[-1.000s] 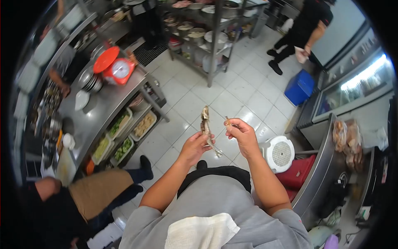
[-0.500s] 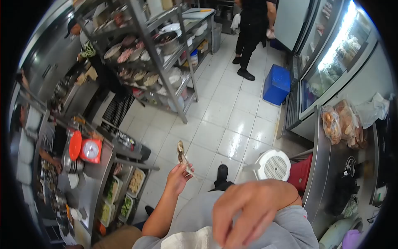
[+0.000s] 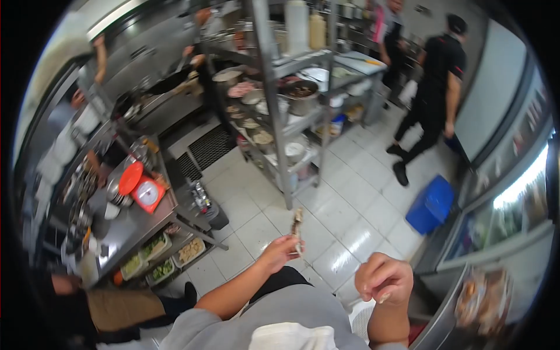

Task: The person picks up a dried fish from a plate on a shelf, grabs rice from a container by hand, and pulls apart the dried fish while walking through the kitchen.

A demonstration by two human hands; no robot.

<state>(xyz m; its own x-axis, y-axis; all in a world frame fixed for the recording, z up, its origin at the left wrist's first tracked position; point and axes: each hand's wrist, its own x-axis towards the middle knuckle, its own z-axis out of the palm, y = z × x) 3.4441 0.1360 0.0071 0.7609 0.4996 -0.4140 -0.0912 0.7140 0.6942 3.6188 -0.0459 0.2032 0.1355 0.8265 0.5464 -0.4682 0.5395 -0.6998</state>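
My left hand (image 3: 280, 254) is closed around the lower end of a thin, browned piece of food with a pale bone-like end, perhaps a partly eaten chicken wing (image 3: 297, 225). Its dark, charred-looking part points up and away from me, over the tiled floor. Apart from it, on the right, my right hand (image 3: 384, 279) is raised with its fingers curled together. A small pale bit shows near the fingertips, too small to name. A white cloth (image 3: 291, 337) lies against my grey shirt.
A steel rack (image 3: 280, 122) with pans stands ahead. Left is a steel counter (image 3: 140, 219) with a red scale (image 3: 148, 193) and food trays below. A blue bin (image 3: 430, 204) stands by the fridge. Co-workers are around, one in black (image 3: 434, 87), one close at lower left (image 3: 64, 306).
My view has turned to the right side less and the left more. My right hand has moved away from near my face, out to the right. The left hand still holds the piece.
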